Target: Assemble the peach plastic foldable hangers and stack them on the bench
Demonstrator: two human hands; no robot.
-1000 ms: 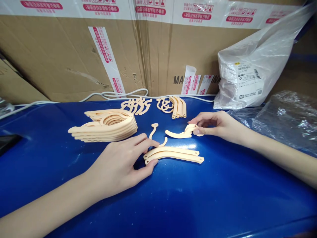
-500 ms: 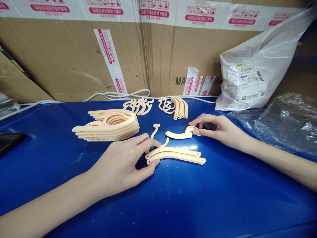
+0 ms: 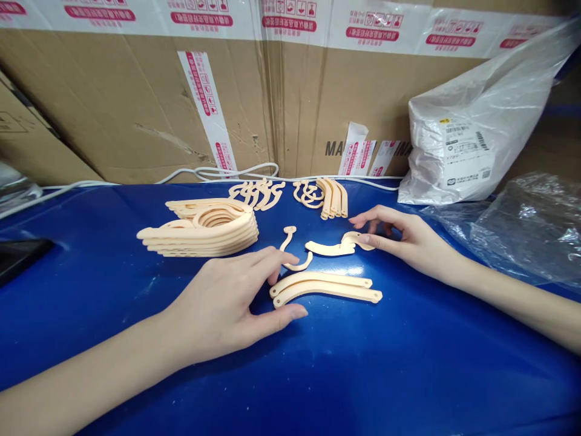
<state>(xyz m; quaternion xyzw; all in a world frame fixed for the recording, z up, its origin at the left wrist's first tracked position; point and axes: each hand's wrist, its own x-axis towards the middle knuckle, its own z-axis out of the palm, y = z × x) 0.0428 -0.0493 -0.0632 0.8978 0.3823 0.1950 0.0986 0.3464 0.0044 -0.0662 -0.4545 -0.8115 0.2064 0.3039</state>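
Two cream curved bars (image 3: 327, 289), with holes at their ends, lie side by side on the blue table. My left hand (image 3: 245, 290) is spread around their left ends, thumb stretched out below them and fingers above. Under its fingertips, a cream hook (image 3: 305, 264) lies just behind the bars; I cannot tell if they touch. Further right is a cream curved centre piece (image 3: 329, 249) with a rounded end. Over that end is my right hand (image 3: 390, 233), fingers apart and thumb at its edge, and the fingers partly hide it.
A stack of cream folding hangers (image 3: 200, 233) stands to the left. Behind lie several loose hooks (image 3: 258, 194), more curved bars (image 3: 334, 197) and a white cable (image 3: 209, 172) along the cardboard box (image 3: 299, 109). A plastic-wrapped package (image 3: 454, 145) and clear film (image 3: 535, 224) are at right.
My left thumb has come off the front bar's end and stretched right; its fingers have opened. My right fingers have loosened from the centre piece. The view has shifted slightly.
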